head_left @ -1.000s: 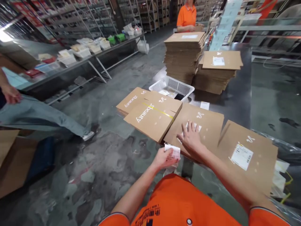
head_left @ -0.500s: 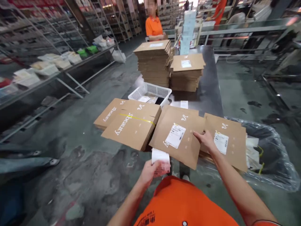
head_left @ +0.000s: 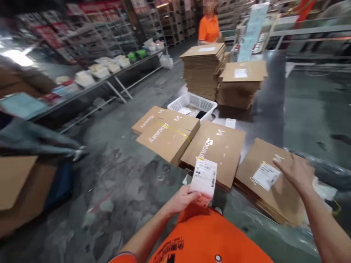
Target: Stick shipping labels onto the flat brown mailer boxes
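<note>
My left hand is closed on a strip of printed shipping labels, held above the near edge of the middle pile. That pile's top flattened cardboard box carries white lettering and no label on its visible face. To the right, my right hand lies on another flattened cardboard box, its fingers stretched out and slightly blurred. A white shipping label is stuck on that box, just left of my fingers.
Flattened boxes bound with a yellow strap lie left of the middle pile. Behind are a white plastic basket and tall cardboard stacks. A person in orange stands beyond. A clear plastic-lined bin sits at the right.
My right hand has moved right, from the middle pile onto the right one. The labelled box no longer tops the middle pile. My left hand has brought the label strip up, its printed face showing.
</note>
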Demonstrator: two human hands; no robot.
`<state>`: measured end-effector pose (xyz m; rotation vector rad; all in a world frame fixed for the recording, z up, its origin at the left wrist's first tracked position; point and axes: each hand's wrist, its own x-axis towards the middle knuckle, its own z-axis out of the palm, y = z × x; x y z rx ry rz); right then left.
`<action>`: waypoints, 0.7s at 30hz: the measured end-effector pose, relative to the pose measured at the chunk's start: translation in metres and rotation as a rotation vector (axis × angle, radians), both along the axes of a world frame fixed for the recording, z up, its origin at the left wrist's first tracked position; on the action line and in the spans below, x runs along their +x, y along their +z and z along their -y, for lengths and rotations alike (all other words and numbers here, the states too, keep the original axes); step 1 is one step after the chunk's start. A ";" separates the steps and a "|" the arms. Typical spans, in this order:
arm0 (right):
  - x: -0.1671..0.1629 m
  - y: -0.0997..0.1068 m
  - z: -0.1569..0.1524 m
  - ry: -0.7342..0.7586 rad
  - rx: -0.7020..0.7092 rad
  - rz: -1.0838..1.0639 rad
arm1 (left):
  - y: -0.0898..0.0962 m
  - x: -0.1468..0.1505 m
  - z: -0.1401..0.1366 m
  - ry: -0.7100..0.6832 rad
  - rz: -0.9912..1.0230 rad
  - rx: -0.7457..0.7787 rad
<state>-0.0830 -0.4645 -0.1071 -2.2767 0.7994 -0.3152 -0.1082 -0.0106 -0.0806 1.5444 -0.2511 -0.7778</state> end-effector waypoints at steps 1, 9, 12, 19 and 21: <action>0.015 0.009 -0.033 0.144 0.110 0.025 | 0.001 0.001 0.003 0.004 0.016 -0.007; 0.046 0.042 -0.221 1.009 0.585 -0.118 | -0.008 0.004 0.001 0.158 -0.137 -0.081; 0.031 0.030 -0.229 1.004 0.528 -0.084 | -0.014 0.023 0.009 0.381 -0.080 -0.145; 0.065 0.008 -0.222 0.845 0.285 0.068 | -0.046 0.074 0.027 0.425 -0.037 0.086; 0.099 0.005 -0.209 0.750 0.138 0.089 | -0.060 0.072 0.013 0.383 -0.117 0.087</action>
